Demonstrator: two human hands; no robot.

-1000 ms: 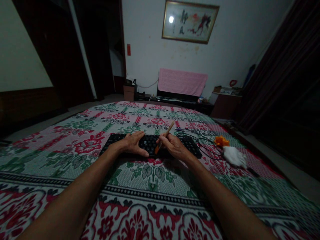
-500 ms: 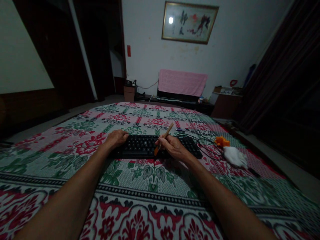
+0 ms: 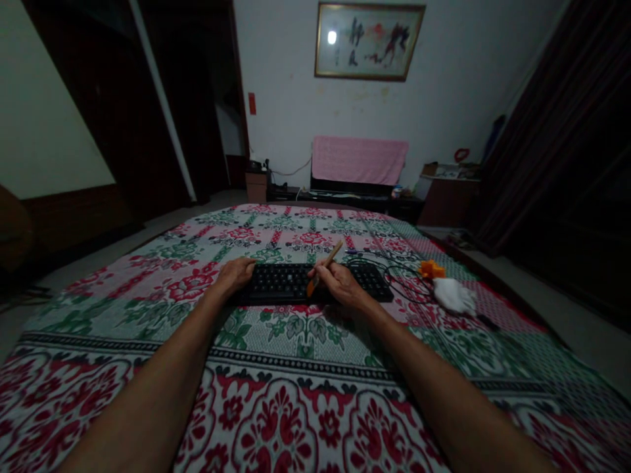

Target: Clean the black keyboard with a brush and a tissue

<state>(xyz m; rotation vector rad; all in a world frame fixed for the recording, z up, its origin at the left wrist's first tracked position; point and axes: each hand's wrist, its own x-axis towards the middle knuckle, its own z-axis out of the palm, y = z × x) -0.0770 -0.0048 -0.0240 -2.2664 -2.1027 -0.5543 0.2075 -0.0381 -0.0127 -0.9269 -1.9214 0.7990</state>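
A black computer keyboard [image 3: 277, 282] lies flat on the patterned bed cover. My left hand [image 3: 237, 272] is closed around its left end, with the thumb along the top edge. In my right hand [image 3: 339, 281] is a small brush [image 3: 335, 251] with a wooden handle, held like a pen. The handle slants up and away, and the orange-brown tip points down at the keys right of the middle. My right hand hides part of the keys behind it.
A black cable [image 3: 401, 281] curls right of the keyboard beside a purple pen [image 3: 353, 251]. Farther right lie an orange object [image 3: 432, 269], a white cloth [image 3: 454, 295] and a small dark object [image 3: 488, 322]. The flowered cover [image 3: 296, 348] spreads all round.
The view has shifted slightly. The brush tip sits a little higher over the keys than before. My left hand keeps its hold on the keyboard's left end.
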